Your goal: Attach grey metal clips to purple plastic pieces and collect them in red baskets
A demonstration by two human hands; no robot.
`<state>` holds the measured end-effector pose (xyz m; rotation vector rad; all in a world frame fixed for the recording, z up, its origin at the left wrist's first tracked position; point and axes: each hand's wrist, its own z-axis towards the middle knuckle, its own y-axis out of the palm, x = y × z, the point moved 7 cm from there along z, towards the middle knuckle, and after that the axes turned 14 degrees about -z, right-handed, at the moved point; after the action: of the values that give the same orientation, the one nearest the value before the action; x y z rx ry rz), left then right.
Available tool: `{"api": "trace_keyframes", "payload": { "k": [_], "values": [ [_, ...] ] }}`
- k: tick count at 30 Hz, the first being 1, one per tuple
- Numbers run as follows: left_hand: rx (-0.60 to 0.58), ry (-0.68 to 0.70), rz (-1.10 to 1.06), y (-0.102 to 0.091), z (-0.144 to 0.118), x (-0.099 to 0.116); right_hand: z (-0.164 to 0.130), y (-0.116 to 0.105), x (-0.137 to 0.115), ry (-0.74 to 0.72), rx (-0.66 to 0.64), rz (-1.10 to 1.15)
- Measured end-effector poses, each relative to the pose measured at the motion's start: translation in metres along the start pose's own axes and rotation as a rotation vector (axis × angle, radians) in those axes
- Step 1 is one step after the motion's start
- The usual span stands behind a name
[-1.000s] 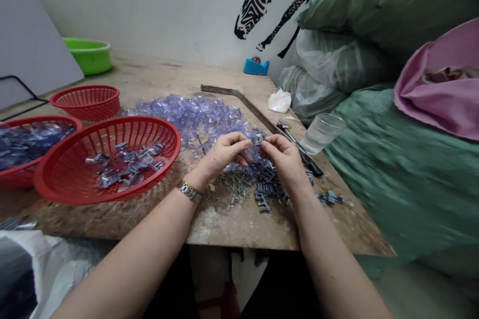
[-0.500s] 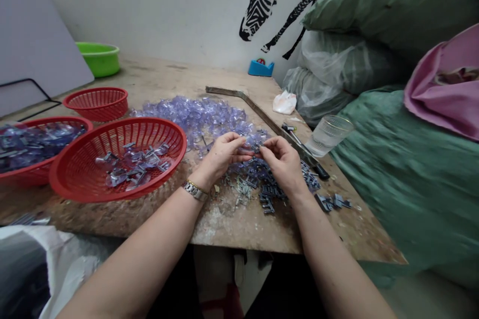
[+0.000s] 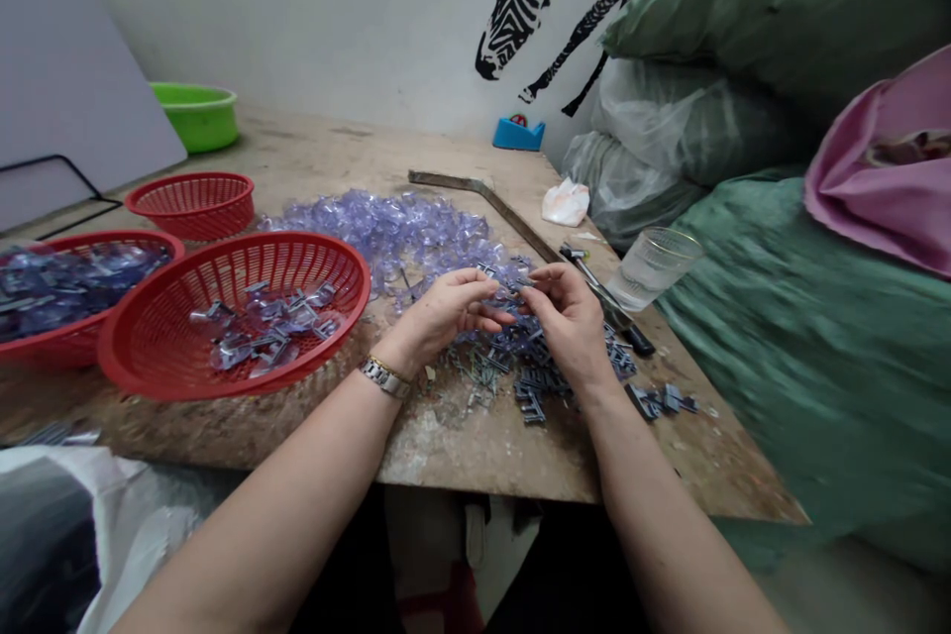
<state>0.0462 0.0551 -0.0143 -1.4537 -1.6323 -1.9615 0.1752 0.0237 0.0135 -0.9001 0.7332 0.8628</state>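
My left hand (image 3: 450,312) is closed, thumb and fingers pinching a clear purple-tinted plastic piece (image 3: 506,289); a grey part shows by its fingertips. My right hand (image 3: 571,322) is closed close beside it, thumb and forefinger pinched on a small grey plastic part at the piece's right side. The fingers partly hide how the two parts meet. Below the hands lies a heap of dark grey plastic clips (image 3: 539,381), with thin pale scraps (image 3: 479,371) to its left. Behind them spreads a pile of clear purple plastic pieces (image 3: 393,228).
A red basket (image 3: 156,362) holding clear pieces with grey clips stands left, beside a fuller red basket (image 3: 96,322) and another red basket (image 3: 189,208). A bent metal bar (image 3: 512,218), a glass (image 3: 654,267) and a blue tape dispenser (image 3: 518,135) lie right. Green sacks (image 3: 809,337) border the table.
Both hands have shifted slightly to the right. The left fingers have loosened a little, and a grey part now shows above the left fingertips. The baskets and piles look the same.
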Motion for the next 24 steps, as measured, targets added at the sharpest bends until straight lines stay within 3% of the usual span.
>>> {"api": "trace_keyframes", "payload": {
  "k": [6,24],
  "values": [
    [-0.003,0.005,-0.029,0.001,0.001,0.0,0.0,0.004,0.0,0.021,-0.036,0.013],
    [-0.116,0.029,0.123,0.007,-0.006,0.004,0.006,-0.006,0.016,0.178,0.042,0.063]
  ]
}}
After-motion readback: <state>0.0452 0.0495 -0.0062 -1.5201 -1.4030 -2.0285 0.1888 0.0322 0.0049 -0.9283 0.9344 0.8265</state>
